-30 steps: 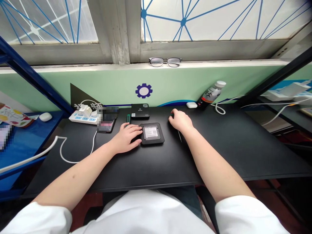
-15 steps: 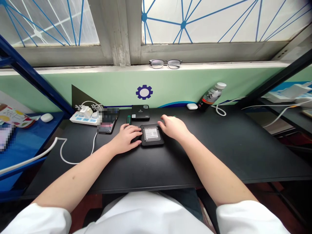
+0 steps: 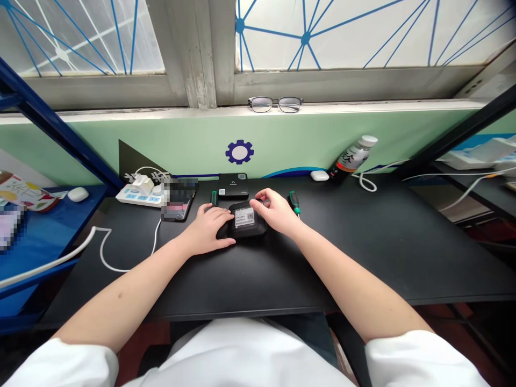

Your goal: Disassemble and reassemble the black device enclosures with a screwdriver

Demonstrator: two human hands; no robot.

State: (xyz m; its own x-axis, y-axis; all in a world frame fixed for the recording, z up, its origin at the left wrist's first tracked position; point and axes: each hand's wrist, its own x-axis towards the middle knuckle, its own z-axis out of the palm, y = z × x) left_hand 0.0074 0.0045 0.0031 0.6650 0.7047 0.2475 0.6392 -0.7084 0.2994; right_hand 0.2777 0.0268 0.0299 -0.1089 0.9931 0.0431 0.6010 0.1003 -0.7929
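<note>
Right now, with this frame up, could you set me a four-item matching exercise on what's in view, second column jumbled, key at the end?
1. glasses
2. bottle
3. power strip
4. labelled black case

A. bears a white plug
B. between left hand and right hand
C. has a white cap
D. on the window sill

Pairs: 1-D, 2-C, 3-A, 4-B

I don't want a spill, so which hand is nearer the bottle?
Right. The right hand is left of the bottle, at the black device; the left hand is farther left.
</note>
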